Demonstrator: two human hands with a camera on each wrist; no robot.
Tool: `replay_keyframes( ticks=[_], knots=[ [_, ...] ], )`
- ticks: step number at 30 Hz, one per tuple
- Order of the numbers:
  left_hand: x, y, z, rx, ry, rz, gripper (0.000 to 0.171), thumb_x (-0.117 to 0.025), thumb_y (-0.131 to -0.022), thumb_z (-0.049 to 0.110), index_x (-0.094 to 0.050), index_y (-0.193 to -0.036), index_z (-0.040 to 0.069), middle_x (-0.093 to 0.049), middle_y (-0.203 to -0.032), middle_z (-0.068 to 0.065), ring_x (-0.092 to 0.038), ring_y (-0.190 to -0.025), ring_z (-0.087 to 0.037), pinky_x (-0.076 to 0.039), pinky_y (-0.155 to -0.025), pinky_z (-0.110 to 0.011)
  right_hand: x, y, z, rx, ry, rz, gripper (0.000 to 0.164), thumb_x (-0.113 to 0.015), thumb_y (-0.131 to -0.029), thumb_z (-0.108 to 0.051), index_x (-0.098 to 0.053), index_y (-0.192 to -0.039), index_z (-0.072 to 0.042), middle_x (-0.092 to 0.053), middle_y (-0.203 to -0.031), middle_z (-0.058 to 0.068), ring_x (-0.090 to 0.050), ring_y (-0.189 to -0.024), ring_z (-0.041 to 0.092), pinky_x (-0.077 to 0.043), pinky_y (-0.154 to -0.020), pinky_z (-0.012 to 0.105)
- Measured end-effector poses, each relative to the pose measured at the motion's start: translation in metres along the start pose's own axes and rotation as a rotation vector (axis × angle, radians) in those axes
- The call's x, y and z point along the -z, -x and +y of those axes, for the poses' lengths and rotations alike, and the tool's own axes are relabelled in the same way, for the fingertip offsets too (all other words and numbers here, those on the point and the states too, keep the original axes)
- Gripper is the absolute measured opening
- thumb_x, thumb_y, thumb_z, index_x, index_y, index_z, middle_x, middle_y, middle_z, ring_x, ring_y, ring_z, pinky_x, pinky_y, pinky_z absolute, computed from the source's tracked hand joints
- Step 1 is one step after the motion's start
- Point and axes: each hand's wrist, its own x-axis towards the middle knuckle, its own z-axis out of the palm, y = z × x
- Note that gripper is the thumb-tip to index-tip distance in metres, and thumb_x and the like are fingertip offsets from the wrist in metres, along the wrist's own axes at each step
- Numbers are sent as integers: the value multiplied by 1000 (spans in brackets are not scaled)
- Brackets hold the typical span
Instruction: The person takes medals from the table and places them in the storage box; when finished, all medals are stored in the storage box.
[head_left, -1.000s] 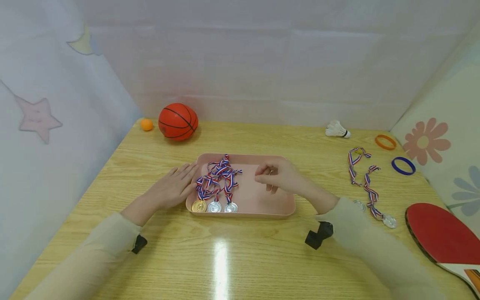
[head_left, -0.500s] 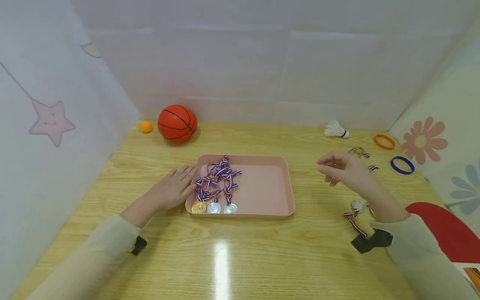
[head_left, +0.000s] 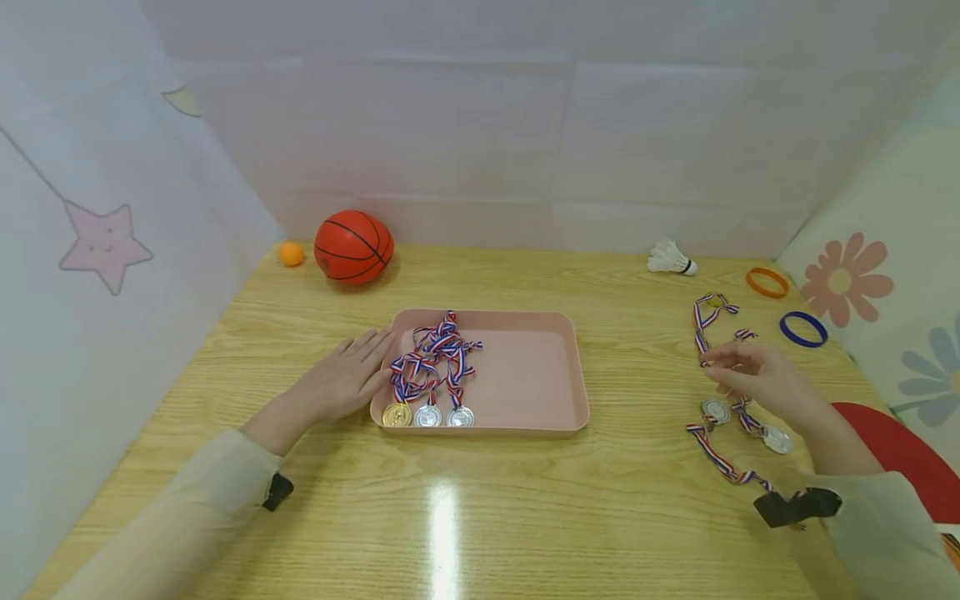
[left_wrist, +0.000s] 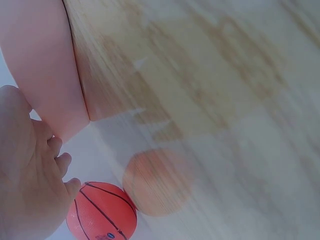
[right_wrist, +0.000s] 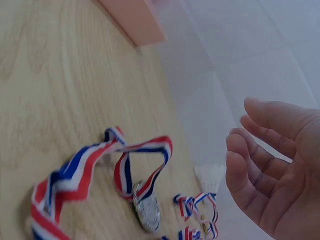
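Note:
A pink tray (head_left: 525, 392) lies mid-table. Along its near left side rest one gold medal (head_left: 397, 415) and two silver medals, their striped ribbons (head_left: 442, 342) bunched behind them. My left hand (head_left: 345, 379) rests with straight fingers against the tray's left rim. Over at the right, my right hand (head_left: 765, 382) hovers above a group of ribboned medals, its fingers loosely bent and holding nothing. Below it are a silver medal (head_left: 716, 411) and another silver medal (head_left: 777, 439). In the right wrist view, a silver medal (right_wrist: 148, 212) lies apart from the fingers.
Back left are a small red basketball (head_left: 354, 247) and an orange ball (head_left: 291, 253). A shuttlecock (head_left: 671, 257), an orange wristband (head_left: 767, 283) and a purple wristband (head_left: 803, 330) lie at the back right. A red table tennis bat (head_left: 911, 454) sits partly behind my right arm.
My right hand has moved from above the tray rightward to above the loose medals on the table. The left hand has stayed at the tray's left rim.

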Motion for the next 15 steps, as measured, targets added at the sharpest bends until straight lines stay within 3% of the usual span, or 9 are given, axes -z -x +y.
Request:
replay_keyframes(
  ticks=[6,9,15],
  knots=[
    [2,1,2,2,4,-1,55,-34,-100,27,-22,-144,-3,-19,-149,-18,-16,-135,-37,-15,-106,-53,1,7,30,3,85,-84,37,-60,-90,-14,-54,-121,5,-55,-104,19,-59,-70,19,-51,-56,32],
    [2,1,2,1,1,-2,55,-34,-100,27,-22,-144,-4,-19,-149,-19,-16,-135,-37,-15,-106,-53,0,10,41,52,131,-158,37,-63,-88,-11,-54,-120,6,-53,-106,19,-52,-58,14,-45,-49,28],
    [1,0,1,0,4,-5,55,-34,-100,27,-22,-144,-4,-19,-149,-19,-16,-135,-37,-15,-106,-53,-2,9,50,102,102,-258,38,-65,-83,0,-52,-116,12,-51,-103,21,-43,-45,10,-41,-40,26]
  ],
)
